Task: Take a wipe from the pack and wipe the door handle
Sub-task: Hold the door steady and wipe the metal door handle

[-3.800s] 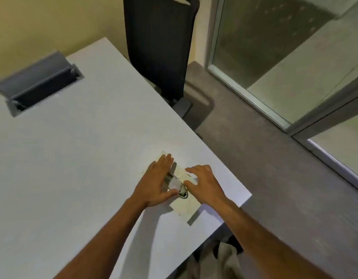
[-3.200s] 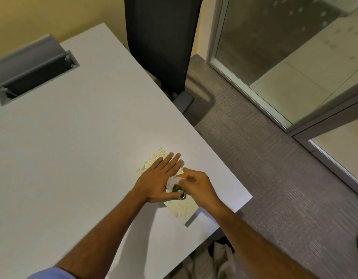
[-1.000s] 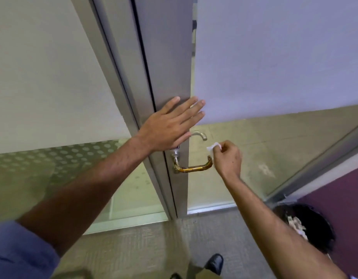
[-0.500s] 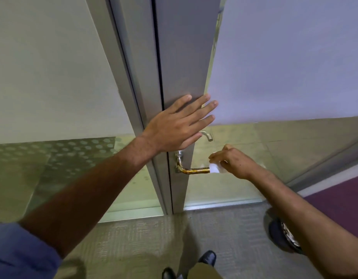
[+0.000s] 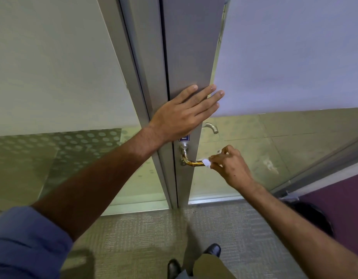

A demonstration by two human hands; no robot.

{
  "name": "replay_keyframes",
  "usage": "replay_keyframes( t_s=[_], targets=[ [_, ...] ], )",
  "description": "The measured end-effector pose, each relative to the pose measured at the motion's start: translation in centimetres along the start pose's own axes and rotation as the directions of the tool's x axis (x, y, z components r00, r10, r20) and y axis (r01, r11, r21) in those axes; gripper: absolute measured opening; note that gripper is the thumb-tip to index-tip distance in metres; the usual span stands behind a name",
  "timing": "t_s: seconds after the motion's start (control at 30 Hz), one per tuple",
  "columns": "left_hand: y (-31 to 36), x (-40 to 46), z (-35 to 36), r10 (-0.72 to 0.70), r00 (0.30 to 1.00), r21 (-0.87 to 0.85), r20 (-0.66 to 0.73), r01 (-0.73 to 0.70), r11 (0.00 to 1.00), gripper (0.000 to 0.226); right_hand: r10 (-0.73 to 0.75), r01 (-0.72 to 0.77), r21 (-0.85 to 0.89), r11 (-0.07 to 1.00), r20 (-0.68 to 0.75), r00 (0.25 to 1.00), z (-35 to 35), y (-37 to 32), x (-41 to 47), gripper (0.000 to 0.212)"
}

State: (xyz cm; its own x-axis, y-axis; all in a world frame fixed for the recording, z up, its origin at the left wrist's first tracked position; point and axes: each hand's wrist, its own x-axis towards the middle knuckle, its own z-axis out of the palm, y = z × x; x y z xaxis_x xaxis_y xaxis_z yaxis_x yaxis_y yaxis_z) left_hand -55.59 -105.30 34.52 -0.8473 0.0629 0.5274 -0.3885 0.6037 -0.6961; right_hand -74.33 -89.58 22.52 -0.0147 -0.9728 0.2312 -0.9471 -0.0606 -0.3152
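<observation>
Wipe step underway. Right hand (image 5: 231, 167) pinches small white wipe (image 5: 206, 163) against free end of brass door handle (image 5: 192, 161). Left hand (image 5: 183, 115) flat, fingers spread, braces door edge (image 5: 191, 57) above handle, grasping nothing. Next likely: slide wipe along lever toward base, keep pinch pressure. Pack out of view.

The door handle (image 5: 193, 162) I face is shiny gold, and the wipe (image 5: 206, 163) on it is white. Left of the handle, the glass panel (image 5: 77, 150) carries a grey dot pattern. Below it, the carpet (image 5: 146, 234) is beige with a woven grid. My sleeve (image 5: 23, 242) is blue, my shoes (image 5: 213, 250) black.
</observation>
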Motion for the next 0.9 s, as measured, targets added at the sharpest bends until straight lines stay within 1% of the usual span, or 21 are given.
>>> replay_keyframes(
  t_s=[0.1,0.17,0.23,0.33,0.4,0.53,0.6,0.63,0.7,0.77,0.83,0.87,0.9],
  targets=[
    [0.0,0.0,0.2,0.007,1.000,0.004,-0.011,-0.007,1.000,0.042,0.083,-0.085,-0.030,0.996,-0.051,0.995,1.5,-2.6,-0.2,0.027],
    [-0.1,0.1,0.2,0.013,1.000,0.001,-0.010,-0.013,1.000,0.040,0.133,-0.133,0.005,0.991,-0.076,0.988,2.2,-4.3,0.0,0.033],
    [-0.1,0.1,0.1,0.017,1.000,-0.007,-0.006,-0.017,1.000,0.039,0.172,-0.172,0.009,0.985,-0.051,0.984,3.0,-5.8,0.6,0.040],
    [-0.2,0.1,0.0,0.022,1.000,-0.011,0.008,-0.022,1.000,0.039,0.253,-0.253,-0.056,0.966,-0.012,0.967,4.0,-7.8,1.6,0.030],
    [-0.2,0.0,-0.1,0.023,1.000,-0.009,0.017,-0.023,1.000,0.040,0.345,-0.345,-0.049,0.937,-0.015,0.938,4.4,-9.0,2.3,0.027],
    [-0.2,0.0,0.1,0.018,1.000,-0.011,0.016,-0.018,1.000,0.041,0.563,-0.561,0.041,0.826,-0.081,0.823,4.9,-11.3,3.9,0.028],
    [-0.1,0.0,0.1,0.012,1.000,-0.020,0.016,-0.011,1.000,0.040,0.600,-0.599,0.040,0.800,-0.099,0.794,5.0,-11.9,4.7,0.031],
    [0.0,0.0,0.2,0.009,1.000,-0.020,0.015,-0.008,1.000,0.040,0.592,-0.594,0.012,0.804,-0.098,0.800,5.0,-12.0,4.8,0.031],
    [0.1,-0.1,0.4,0.013,1.000,-0.007,0.019,-0.013,1.000,0.043,0.527,-0.534,-0.074,0.842,-0.094,0.845,5.0,-12.0,4.8,0.025],
    [0.1,-0.2,0.7,0.028,0.999,0.015,0.026,-0.028,0.999,0.046,0.420,-0.432,-0.162,0.887,-0.103,0.902,5.0,-11.7,4.3,0.013],
    [0.0,-0.3,0.7,0.047,0.998,0.032,0.040,-0.048,0.998,0.047,0.271,-0.287,-0.245,0.926,-0.098,0.958,5.3,-11.0,3.5,0.004],
    [0.0,-0.4,0.7,0.055,0.997,0.039,0.049,-0.057,0.998,0.047,0.173,-0.192,-0.284,0.940,-0.089,0.981,5.5,-10.4,3.0,0.013],
    [0.0,-0.5,0.7,0.059,0.997,0.046,0.057,-0.061,0.997,0.047,0.057,-0.078,-0.315,0.946,-0.076,0.995,5.8,-9.5,2.3,0.026]
  ],
)
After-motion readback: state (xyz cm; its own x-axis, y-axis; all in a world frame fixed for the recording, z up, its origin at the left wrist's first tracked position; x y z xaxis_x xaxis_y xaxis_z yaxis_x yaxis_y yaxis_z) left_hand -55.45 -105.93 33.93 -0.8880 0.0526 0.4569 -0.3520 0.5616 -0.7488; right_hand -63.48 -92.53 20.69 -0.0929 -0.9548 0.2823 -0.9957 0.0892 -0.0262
